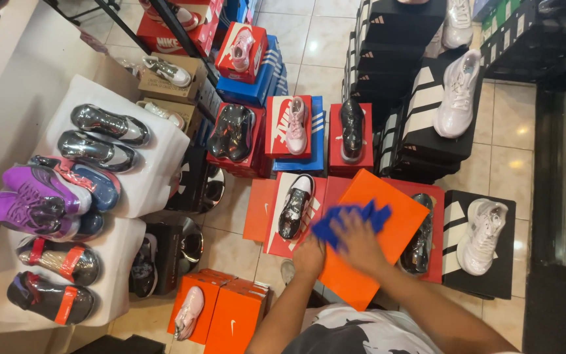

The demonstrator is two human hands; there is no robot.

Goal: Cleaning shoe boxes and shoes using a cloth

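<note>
Likely risk: the orange shoebox lid [375,236], tilted over the stacked red boxes, slips or knocks the wrapped black sneaker [296,206] if the wiping gets hard. Right hand [358,242] lies flat, fingers spread, pressing the blue cloth [348,219] onto it. Left hand [309,257] steadies its near edge; grip opening unclear.
</note>
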